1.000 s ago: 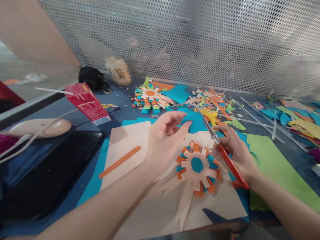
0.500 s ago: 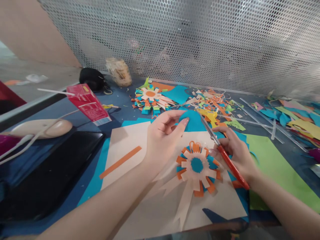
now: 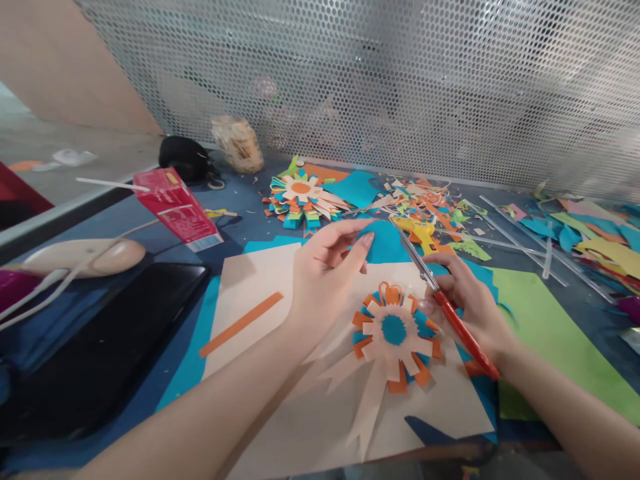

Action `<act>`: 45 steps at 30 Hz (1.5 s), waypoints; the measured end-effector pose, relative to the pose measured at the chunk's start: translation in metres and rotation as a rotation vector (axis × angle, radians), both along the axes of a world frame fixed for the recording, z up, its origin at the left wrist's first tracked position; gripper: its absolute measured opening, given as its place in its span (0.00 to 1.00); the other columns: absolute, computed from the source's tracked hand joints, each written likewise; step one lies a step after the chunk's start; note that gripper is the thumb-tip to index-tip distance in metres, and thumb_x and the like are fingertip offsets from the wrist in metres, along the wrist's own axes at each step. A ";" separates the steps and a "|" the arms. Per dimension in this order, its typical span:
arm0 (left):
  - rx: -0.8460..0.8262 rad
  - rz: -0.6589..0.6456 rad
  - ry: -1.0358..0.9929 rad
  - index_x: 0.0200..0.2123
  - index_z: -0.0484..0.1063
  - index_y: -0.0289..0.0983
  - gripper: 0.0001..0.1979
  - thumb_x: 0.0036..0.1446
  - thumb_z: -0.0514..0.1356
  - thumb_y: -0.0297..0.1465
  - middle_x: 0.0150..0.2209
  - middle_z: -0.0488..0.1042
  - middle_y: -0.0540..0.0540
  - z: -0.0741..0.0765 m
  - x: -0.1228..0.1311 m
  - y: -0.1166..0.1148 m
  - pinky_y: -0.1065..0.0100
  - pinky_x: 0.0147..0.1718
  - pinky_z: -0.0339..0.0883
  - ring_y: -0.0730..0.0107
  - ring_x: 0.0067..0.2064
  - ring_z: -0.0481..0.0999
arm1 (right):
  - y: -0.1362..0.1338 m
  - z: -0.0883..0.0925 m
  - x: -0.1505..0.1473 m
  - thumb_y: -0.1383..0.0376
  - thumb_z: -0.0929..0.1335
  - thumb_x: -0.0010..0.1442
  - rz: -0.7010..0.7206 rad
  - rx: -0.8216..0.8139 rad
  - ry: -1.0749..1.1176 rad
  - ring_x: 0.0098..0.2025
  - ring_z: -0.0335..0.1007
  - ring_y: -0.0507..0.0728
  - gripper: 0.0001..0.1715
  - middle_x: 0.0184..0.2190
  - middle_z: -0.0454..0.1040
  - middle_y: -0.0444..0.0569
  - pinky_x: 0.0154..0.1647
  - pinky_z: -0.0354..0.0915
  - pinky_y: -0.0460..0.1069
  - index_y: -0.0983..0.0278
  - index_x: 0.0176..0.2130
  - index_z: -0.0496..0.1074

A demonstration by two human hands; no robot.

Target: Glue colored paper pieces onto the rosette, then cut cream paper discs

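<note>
Blue paper | left fingers pinch it, thumb shifted leftward | right fingers grip scissors

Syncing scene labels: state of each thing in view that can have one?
Left hand: pinching blue paper
Blue paper: held up, at the scissor blades
Right hand: holding scissors
Scissors: in use position; blades open or closed unclear
Paper rosette: face up, tails spread
Orange strip: lying loose on pale sheet
Red carton: straw inserted
Black flat device: face dark
Paper scraps: strewn loosely
</note>
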State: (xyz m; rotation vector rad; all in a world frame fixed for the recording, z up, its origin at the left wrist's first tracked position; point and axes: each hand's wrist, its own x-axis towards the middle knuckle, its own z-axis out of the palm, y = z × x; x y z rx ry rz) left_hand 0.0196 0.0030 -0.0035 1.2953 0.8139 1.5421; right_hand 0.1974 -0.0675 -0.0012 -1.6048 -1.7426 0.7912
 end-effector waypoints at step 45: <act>0.009 -0.004 -0.014 0.30 0.74 0.37 0.03 0.49 0.63 0.27 0.23 0.71 0.54 -0.001 -0.001 0.003 0.76 0.17 0.62 0.81 0.19 0.66 | 0.000 0.000 -0.001 0.60 0.69 0.52 -0.003 0.003 -0.001 0.20 0.53 0.49 0.26 0.19 0.60 0.36 0.21 0.52 0.44 0.60 0.48 0.58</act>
